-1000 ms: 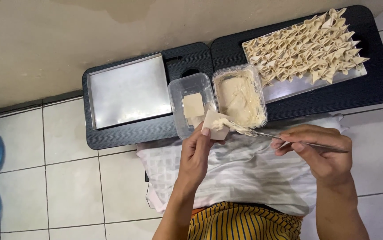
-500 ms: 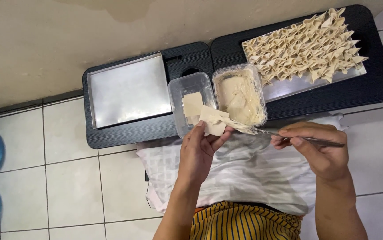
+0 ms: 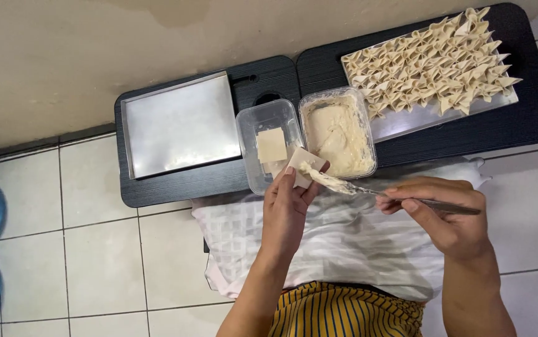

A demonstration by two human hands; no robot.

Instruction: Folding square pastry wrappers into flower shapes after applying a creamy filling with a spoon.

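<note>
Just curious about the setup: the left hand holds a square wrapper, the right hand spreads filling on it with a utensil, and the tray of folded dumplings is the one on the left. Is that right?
Not quite. The head view shows the folded dumplings on the right-hand tray; the left tray is bare. The left hand does hold the wrapper, and the right hand the utensil.

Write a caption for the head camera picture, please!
Left hand holds a square wrapper while the right hand spreads pale filling with a spoon.
</note>
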